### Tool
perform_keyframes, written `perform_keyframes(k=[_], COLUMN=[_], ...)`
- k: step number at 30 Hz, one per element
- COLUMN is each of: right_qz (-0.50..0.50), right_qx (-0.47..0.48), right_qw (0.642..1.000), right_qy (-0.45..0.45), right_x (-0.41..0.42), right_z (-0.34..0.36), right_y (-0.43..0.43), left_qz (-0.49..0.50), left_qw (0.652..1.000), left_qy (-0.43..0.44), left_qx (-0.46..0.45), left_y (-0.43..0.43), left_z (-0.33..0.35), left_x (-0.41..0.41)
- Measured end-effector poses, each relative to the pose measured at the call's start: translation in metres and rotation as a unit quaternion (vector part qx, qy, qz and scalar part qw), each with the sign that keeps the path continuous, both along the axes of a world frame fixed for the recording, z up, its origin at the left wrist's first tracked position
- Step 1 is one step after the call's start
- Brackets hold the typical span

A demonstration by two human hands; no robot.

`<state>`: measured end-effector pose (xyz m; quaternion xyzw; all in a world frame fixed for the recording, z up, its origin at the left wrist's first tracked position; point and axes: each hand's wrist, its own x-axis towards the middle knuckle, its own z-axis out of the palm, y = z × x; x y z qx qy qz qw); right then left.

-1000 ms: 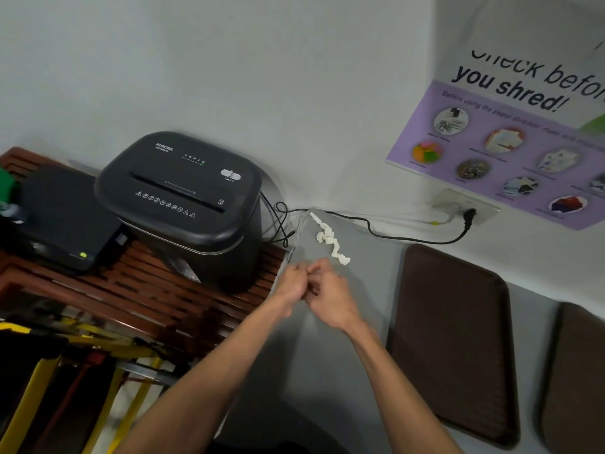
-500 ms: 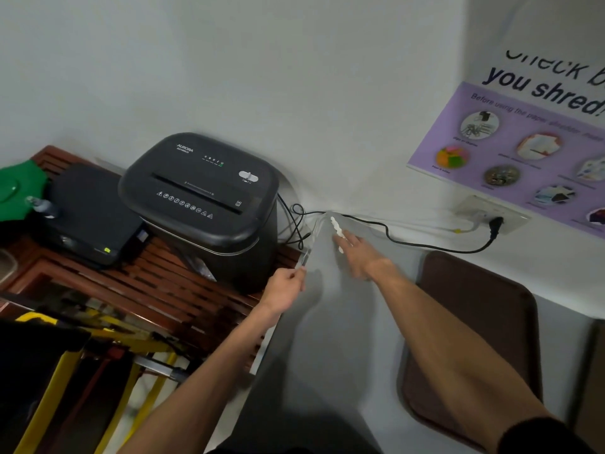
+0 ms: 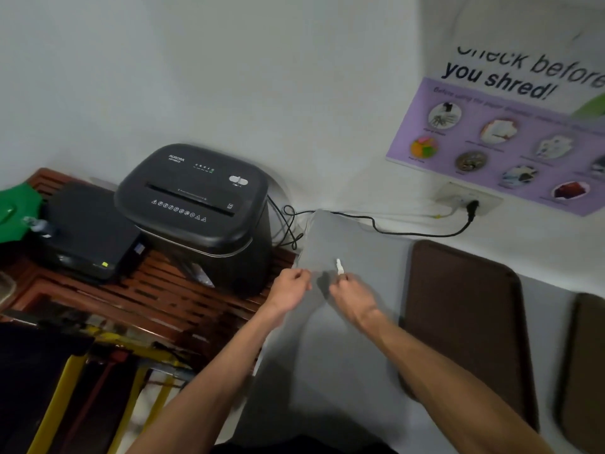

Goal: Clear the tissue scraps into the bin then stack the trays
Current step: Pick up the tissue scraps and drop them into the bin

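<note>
- Now, a small white tissue scrap (image 3: 339, 266) is pinched at its lower end by the right hand (image 3: 352, 298). This grip is narrow and full. The scrap sticks up just above the grey worktop (image 3: 327, 371).
- The left hand (image 3: 289, 288) is held just beside the right one, near the worktop's left edge, and it is curled up. Whether anything is held in that grip cannot be told.
- The scrap is likely very light and soft. No harm is done if it is squashed. It could easily be dropped or blown away, so a snug pinch at one end is called for.
- A first brown tray (image 3: 465, 322) is laid flat on the worktop, just right of the right arm. A second brown tray (image 3: 586, 371) is laid beside it at the edge of the view, with a gap between them.
- The trays are likely stiff, flat and not very heavy. They are best taken by the raised rims on two sides, one hand to each side.
- A black shredder (image 3: 196, 208) is stood on a wooden rack (image 3: 147, 299) to the left. No bin can be picked out for sure.
</note>
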<state>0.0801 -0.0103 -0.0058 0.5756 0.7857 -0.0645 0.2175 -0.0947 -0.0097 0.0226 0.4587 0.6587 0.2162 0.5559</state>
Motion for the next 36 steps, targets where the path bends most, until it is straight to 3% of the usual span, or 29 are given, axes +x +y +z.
perform_keyframes(k=[3,5,7,10,14,17,25,32,36], right_qz=[-0.13,-0.25,-0.328,-0.417,-0.503,-0.519,-0.512,-0.508,-0.549], right_qx=[-0.017,-0.011,-0.016,-0.036,-0.02,-0.015,0.077,0.149,0.18], right_qw=[0.986,0.941,0.877,0.741,0.592,0.519,0.436,0.499,0.47], right_qy=[0.108,0.226,0.352,0.525,0.629,0.679,0.736,0.687,0.668], right_x=[0.006,0.014,0.017,0.02,0.041,0.068,0.158,0.265,0.319], right_z=[0.004,0.001,0.01,0.028,0.05,0.069,0.094,0.092,0.083], right_y=[-0.02,-0.037,-0.059,-0.091,-0.13,-0.166,-0.299,-0.438,-0.514], left_qz=[-0.007,-0.008,-0.016,-0.028,-0.051,-0.075,-0.116,-0.195,-0.239], left_qw=[1.0,1.0,1.0,0.999,0.998,0.996,0.99,0.974,0.96], left_qy=[0.005,0.002,0.002,-0.013,-0.021,-0.028,-0.047,-0.082,-0.138], left_qx=[0.006,0.012,0.019,0.029,0.035,0.043,0.06,0.084,0.052], left_y=[-0.009,-0.017,-0.026,-0.044,-0.078,-0.107,-0.208,-0.336,-0.399], left_z=[0.005,0.011,0.017,0.031,0.046,0.052,0.054,0.05,0.049], left_x=[0.005,0.009,0.013,0.026,0.057,0.085,0.182,0.288,0.349])
